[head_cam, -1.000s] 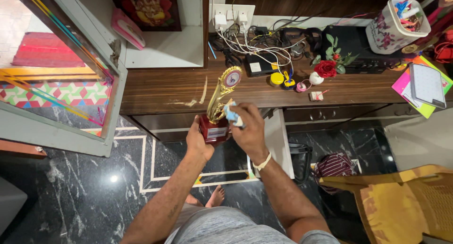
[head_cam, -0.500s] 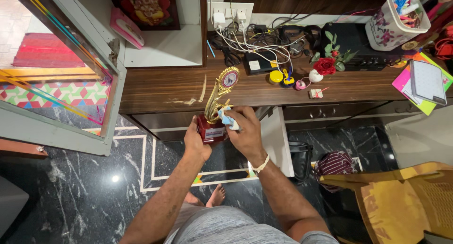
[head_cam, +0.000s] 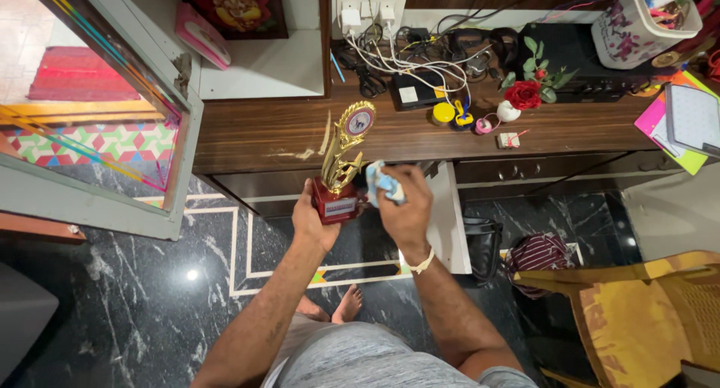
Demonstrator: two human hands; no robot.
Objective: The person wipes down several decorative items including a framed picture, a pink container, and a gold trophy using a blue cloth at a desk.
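A trophy held out in front of the table while a cloth is pressed to its side.

The left hand point(head_cam: 313, 221) has its grip closed round the red base of the trophy point(head_cam: 341, 166), keeping it upright in the air just in front of the table point(head_cam: 247, 136) edge so the gold stem is free to reach. The right hand point(head_cam: 405, 208) has its grip bunched tight on a pale blue cloth point(head_cam: 380, 182), touching the trophy's right side. Behind, on the table, lie tangled cables point(head_cam: 405, 58), a red flower point(head_cam: 523, 94) and a small yellow tub point(head_cam: 442, 113); a yellow chair point(head_cam: 645, 313) stands at the right.
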